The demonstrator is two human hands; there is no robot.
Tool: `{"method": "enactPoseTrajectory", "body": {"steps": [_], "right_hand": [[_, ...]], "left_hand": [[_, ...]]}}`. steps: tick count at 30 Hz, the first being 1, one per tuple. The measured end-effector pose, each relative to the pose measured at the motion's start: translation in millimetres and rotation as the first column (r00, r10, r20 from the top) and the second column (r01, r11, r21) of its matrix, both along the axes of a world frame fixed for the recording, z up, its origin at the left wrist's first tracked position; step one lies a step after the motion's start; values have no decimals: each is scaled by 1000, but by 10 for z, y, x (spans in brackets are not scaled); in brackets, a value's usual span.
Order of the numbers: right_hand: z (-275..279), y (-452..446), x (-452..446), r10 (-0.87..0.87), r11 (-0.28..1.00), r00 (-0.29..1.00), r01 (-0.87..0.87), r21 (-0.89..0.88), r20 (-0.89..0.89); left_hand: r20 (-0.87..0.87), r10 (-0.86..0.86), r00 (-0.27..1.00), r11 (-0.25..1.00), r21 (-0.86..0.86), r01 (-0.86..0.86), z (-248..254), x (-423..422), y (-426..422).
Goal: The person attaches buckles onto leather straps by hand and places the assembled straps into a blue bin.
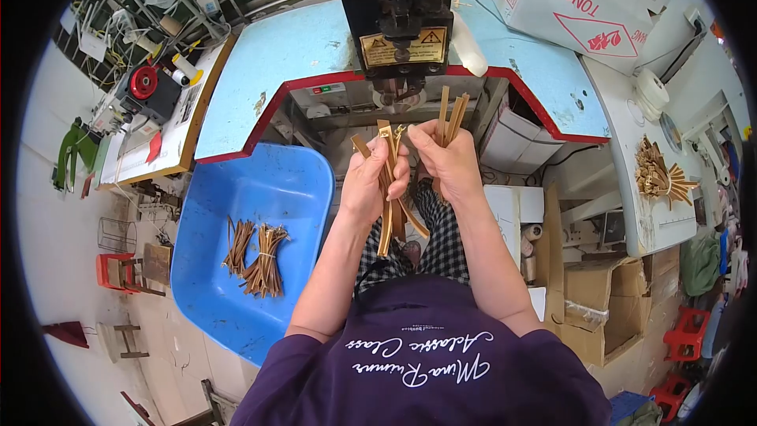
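Note:
In front of my lap, my left hand [367,185] is closed around several narrow brown leather-like straps [386,229], whose ends hang below the fingers. Small gold-coloured metal pieces [398,132] show at the top, between the two hands. My right hand [451,162] is closed on more tan straps [456,114] that stick up past its knuckles; its thumb and forefinger are close to the metal pieces. Just beyond both hands stands a black machine head [398,12] with a yellow warning label. Exactly how the metal joins the straps is too small to tell.
A blue plastic tub [307,181] at the left holds bundled brown straps [266,264]. The light-blue tabletop [276,51] has a red edge. More strap bundles [662,177] lie on the right-hand table. Cardboard boxes [603,300] stand on the floor at the right.

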State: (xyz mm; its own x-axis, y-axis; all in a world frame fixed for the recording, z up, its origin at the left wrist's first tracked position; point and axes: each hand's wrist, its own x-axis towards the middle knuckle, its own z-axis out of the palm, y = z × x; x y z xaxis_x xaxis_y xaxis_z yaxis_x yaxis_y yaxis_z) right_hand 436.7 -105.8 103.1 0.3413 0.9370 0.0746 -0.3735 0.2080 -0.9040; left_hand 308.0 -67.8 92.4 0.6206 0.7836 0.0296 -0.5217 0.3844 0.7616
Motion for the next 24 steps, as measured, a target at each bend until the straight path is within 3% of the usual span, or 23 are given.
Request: {"method": "enactPoseTrajectory", "body": {"steps": [7, 12, 17, 21, 24], "right_hand": [[21, -14, -13, -96, 995, 987, 90, 52, 132], [-74, 51, 9, 21, 996, 997, -16, -83, 68], [-102, 59, -78, -165, 984, 986, 163, -69, -27], [-96, 19, -114, -287, 958, 931, 273, -91, -225], [-84, 17, -14, -168, 984, 965, 152, -96, -199]], "left_hand": [[-66, 65, 996, 998, 27, -63, -30, 6, 9], [-16, -25, 1000, 999, -35, 25, -81, 9, 7], [-140, 80, 987, 978, 203, -50, -93, 79, -31], [37, 195, 980, 980, 26, -196, 19, 110, -46], [70, 144, 987, 989, 20, -145, -100, 49, 19]]}}
